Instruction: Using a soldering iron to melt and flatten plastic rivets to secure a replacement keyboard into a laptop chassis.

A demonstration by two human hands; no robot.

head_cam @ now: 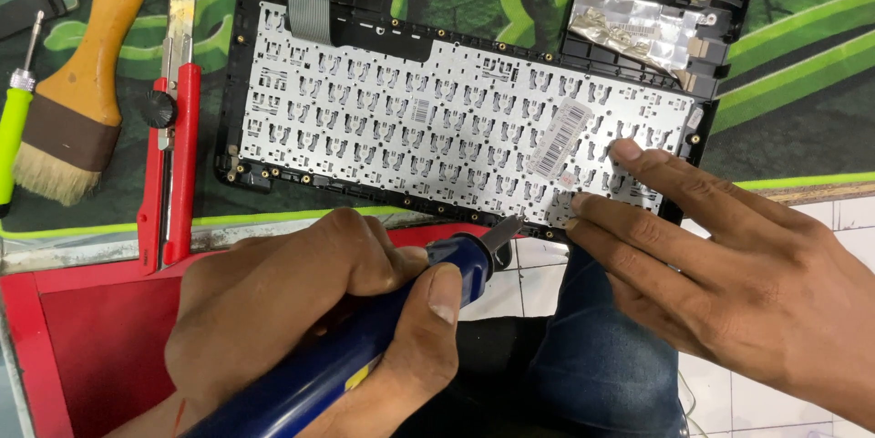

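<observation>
Gripping blue tool (365, 356), left hand (310, 310) fingers wrapped tight; right hand (729, 265) fingers flat, spread on keyboard backplate (410, 119).

Repair workbench: opened laptop (465, 119), brush (77, 82), cutter (173, 119).

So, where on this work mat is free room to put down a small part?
Bare mat lies right of the keyboard frame, up to the table edge. A narrow strip lies between the red knife and the frame. The left side is crowded: brush, screwdriver. Both hands, left and right, block the front.
</observation>
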